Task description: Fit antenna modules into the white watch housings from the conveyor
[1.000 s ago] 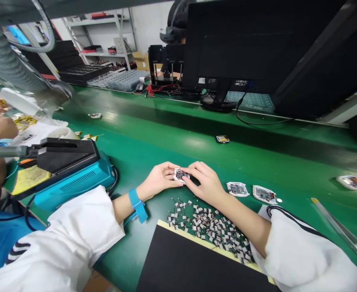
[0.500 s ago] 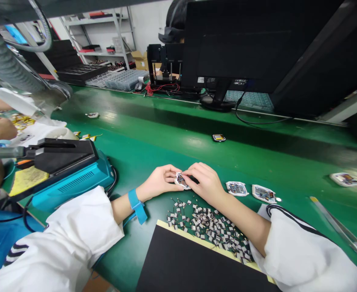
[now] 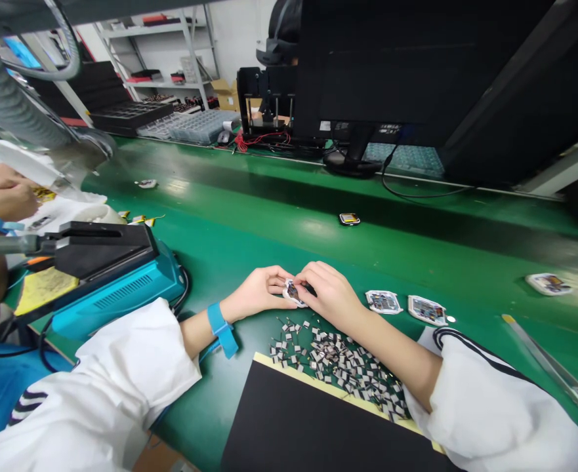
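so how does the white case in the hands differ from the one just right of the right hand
The held case sits in the left hand; the lying case rests on the green bench. The held case is tilted and partly hidden by fingers; the lying case is flat, its inside exposed. Both are white-rimmed, with circuitry inside.

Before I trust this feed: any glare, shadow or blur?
Head view: glare on the green bench beside the small white unit at left; a dark shadow band across the bench below the monitor; the held circuit piece too small and soft for fine detail.
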A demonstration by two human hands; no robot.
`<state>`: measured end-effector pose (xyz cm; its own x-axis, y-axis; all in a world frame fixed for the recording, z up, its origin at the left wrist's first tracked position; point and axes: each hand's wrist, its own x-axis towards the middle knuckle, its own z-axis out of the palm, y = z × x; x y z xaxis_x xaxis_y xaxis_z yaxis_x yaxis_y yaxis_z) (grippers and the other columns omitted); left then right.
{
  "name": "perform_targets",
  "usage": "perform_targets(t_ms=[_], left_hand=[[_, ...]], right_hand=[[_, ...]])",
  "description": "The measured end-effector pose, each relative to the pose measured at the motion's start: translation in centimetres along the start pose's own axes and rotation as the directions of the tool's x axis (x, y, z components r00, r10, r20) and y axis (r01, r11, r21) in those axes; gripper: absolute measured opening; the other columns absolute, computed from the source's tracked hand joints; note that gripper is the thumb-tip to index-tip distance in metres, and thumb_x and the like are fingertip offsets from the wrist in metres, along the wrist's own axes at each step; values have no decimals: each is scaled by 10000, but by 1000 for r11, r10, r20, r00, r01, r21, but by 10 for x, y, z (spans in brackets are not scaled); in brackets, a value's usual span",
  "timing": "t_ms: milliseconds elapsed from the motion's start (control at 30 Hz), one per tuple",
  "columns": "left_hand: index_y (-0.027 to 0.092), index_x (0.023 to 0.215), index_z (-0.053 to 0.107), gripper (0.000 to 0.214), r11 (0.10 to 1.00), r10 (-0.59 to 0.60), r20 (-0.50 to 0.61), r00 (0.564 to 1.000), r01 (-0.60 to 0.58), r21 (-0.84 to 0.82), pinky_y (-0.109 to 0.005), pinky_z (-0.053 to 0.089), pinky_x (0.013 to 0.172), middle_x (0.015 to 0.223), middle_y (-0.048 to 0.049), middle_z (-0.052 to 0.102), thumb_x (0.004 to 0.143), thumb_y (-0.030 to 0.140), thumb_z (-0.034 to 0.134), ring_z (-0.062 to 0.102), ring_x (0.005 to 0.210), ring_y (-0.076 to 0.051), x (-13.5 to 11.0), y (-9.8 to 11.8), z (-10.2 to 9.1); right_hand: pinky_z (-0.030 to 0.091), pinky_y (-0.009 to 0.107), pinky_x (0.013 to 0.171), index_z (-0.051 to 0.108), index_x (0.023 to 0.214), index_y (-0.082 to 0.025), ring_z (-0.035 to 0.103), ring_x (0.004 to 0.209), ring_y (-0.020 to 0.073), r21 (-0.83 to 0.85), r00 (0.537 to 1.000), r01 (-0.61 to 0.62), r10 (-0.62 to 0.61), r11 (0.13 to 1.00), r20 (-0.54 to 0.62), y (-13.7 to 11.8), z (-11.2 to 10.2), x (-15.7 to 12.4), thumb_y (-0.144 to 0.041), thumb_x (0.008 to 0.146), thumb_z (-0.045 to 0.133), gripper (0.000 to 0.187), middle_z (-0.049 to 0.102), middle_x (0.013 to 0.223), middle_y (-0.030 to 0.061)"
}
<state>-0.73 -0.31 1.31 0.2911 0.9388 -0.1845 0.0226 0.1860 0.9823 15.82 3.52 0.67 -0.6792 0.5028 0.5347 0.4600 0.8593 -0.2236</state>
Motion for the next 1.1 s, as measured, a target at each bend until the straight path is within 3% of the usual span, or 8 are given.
perform_targets(t_ms=[333, 733, 967, 1100], left_hand=[[109, 862, 534, 401, 1000, -1, -4, 1000, 1, -2, -299, 469, 791, 806, -30, 621, 520, 103, 743, 605, 791, -140, 0, -1, 0], [113, 814, 535, 375, 1000, -15, 12, 1000, 15, 15, -300, 470, 784, 733, -5, 609, 505, 106, 749, 601, 746, -131, 0, 0, 0], [116, 832, 511, 381, 1000, -20, -33, 999, 20, 8, -302, 460, 811, 808, -24, 614, 532, 137, 744, 602, 784, -128, 1, 2, 1], [121, 823, 509, 387, 1000, -22, -35, 999, 22, -1, -293, 465, 801, 790, -15, 614, 522, 139, 750, 604, 775, -127, 0, 2, 1]], right_hand=[[399, 248, 626, 555, 732, -143, 475, 671, 135, -5, 1000, 6, -6, 1000, 2, -1, 0, -1, -179, 797, 464, 118, 558, 696, 41], [346, 263, 593, 560, 678, -155, 429, 616, 136, -170, 978, 197, -180, 966, 107, 4, -2, 3, -227, 813, 444, 192, 528, 629, 25], [356, 256, 660, 577, 798, -176, 473, 647, 118, -23, 997, 73, -72, 997, 12, 12, 6, -6, -246, 848, 411, 187, 589, 684, 9], [354, 260, 648, 580, 790, -174, 471, 636, 120, -6, 998, 68, -68, 998, 1, 13, 7, -7, -246, 849, 409, 194, 591, 673, 14]])
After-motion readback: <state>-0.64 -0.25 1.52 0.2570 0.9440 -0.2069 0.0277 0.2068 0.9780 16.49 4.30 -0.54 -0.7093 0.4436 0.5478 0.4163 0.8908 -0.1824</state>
